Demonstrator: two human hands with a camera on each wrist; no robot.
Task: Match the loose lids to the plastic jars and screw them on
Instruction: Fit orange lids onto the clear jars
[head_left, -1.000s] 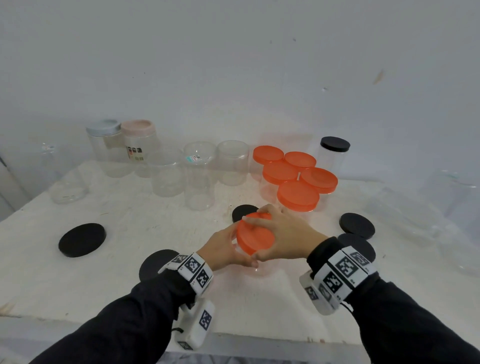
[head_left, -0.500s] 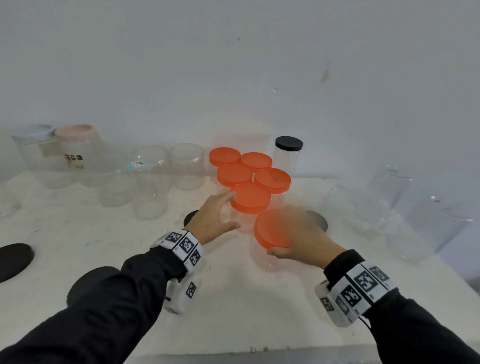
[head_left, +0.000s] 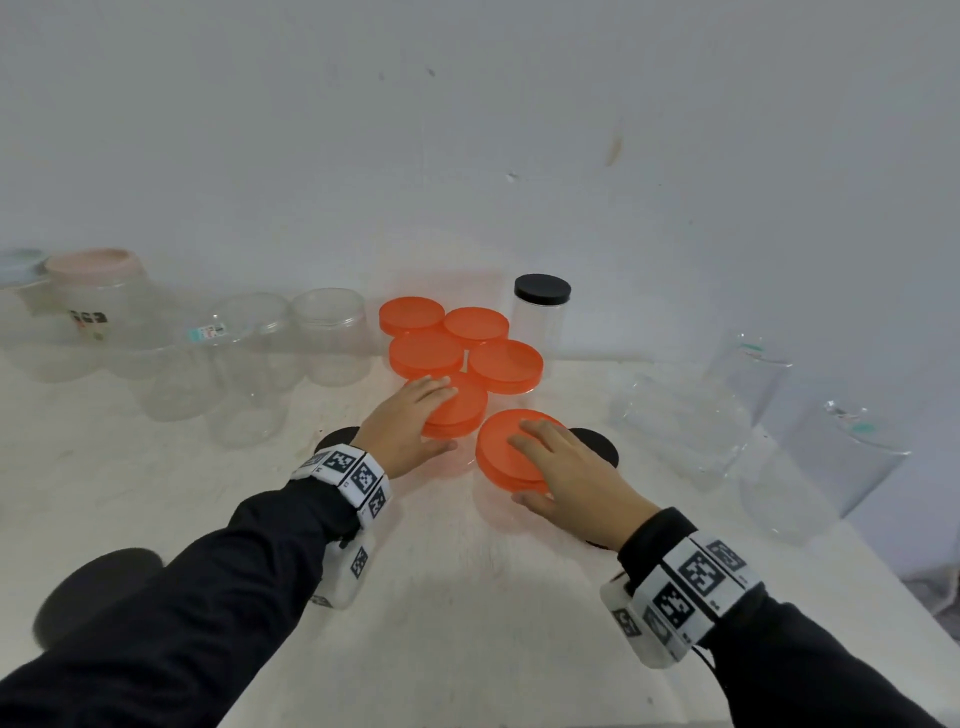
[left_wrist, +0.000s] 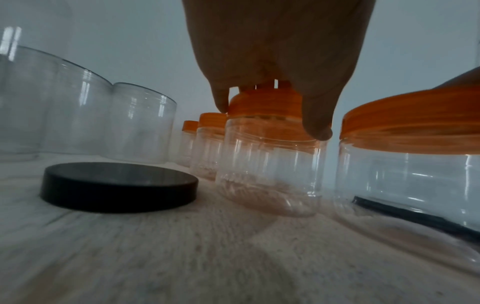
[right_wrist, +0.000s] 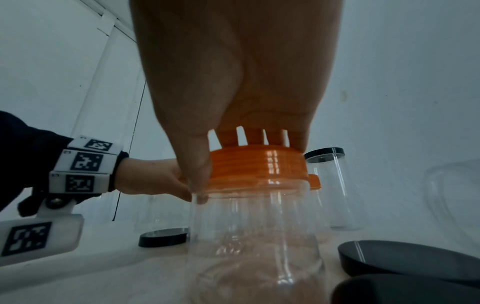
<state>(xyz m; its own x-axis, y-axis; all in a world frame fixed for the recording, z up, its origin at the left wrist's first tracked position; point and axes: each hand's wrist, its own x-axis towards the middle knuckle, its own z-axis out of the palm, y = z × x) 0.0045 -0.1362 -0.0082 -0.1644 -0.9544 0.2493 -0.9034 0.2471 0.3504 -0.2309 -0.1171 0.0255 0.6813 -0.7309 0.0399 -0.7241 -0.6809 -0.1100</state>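
Note:
Two clear plastic jars with orange lids stand side by side at mid-table. My left hand (head_left: 431, 415) lies over the left jar's orange lid (head_left: 462, 410), thumb and fingers curled round its rim (left_wrist: 265, 102), on the jar (left_wrist: 270, 170). My right hand (head_left: 524, 467) covers the right jar's orange lid (head_left: 498, 447) from above. Its thumb runs down the lid's edge (right_wrist: 259, 166) onto the jar (right_wrist: 254, 226). Behind them stand several more orange-lidded jars (head_left: 467, 343).
Loose black lids lie by my left wrist (head_left: 332, 439), right of my right hand (head_left: 597, 441) and at front left (head_left: 98, 587). A tall black-lidded jar (head_left: 540, 317) stands at the back. Open clear jars (head_left: 332, 338) line the left; clear containers (head_left: 691, 415) crowd the right.
My right hand carried the orange-lidded jar away to the right and now holds it standing beside the cluster. My left hand let go of it and moved onto the front jar's lid.

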